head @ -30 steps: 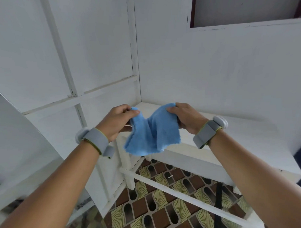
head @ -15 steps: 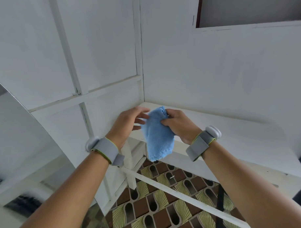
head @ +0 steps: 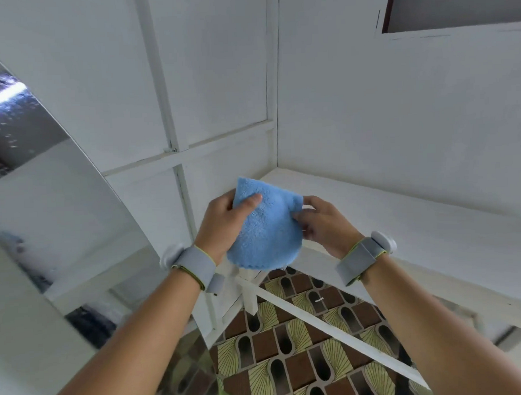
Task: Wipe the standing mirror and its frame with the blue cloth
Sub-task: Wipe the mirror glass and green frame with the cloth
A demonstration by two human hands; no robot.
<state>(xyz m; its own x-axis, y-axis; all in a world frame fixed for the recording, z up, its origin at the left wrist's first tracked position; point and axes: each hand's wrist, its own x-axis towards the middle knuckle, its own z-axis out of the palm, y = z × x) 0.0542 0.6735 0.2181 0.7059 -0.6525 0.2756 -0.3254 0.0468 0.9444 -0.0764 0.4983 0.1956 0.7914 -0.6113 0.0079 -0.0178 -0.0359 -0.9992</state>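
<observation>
The blue cloth (head: 265, 229) is folded into a rounded pad and held up in front of me, above the corner of a white table. My left hand (head: 222, 225) grips its left side, thumb laid across the front. My right hand (head: 322, 221) pinches the cloth's right edge with its fingertips. The standing mirror (head: 44, 222) leans at the far left, its glass reflecting white walls and a dark patch; its edge runs diagonally down to the floor. Both hands are well to the right of the mirror and apart from it.
A white table (head: 401, 210) stands in the corner against white panelled walls, with a white crossbar (head: 331, 327) below it. Patterned brown and yellow floor tiles (head: 288, 359) show underneath. A dark-edged opening (head: 453, 4) is at the upper right. Both wrists wear grey bands.
The cloth went from spread between both hands to a folded pad. My left hand, briefly off it, now grips it with the thumb on front. The mirror shows more at the left.
</observation>
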